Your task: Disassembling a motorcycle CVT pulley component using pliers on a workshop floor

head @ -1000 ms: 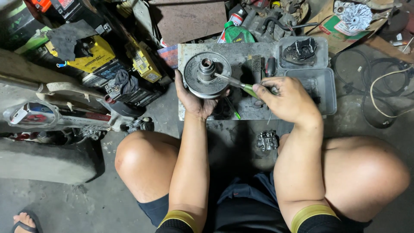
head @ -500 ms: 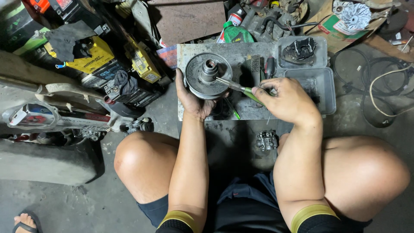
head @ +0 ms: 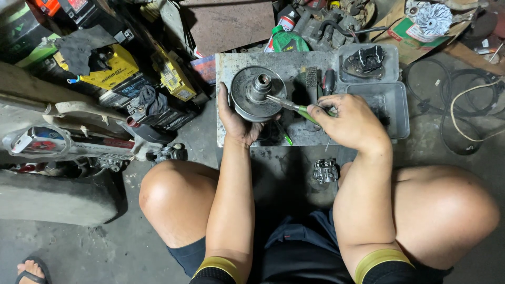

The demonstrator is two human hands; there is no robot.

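Poking at the pulley hub with a green screwdriver

My left hand [head: 238,120] cups the round metal pulley [head: 258,93] from its left rim, holding it over the grey metal tray [head: 231,66]. My right hand [head: 351,123] is closed on the green-handled screwdriver [head: 295,107], tip touching the centre hub. 1 small engine part [head: 324,171] sits on the floor near my right knee.

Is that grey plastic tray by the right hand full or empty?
Nearly empty: the grey tray shows only its bare, grimy bottom beside the right hand.
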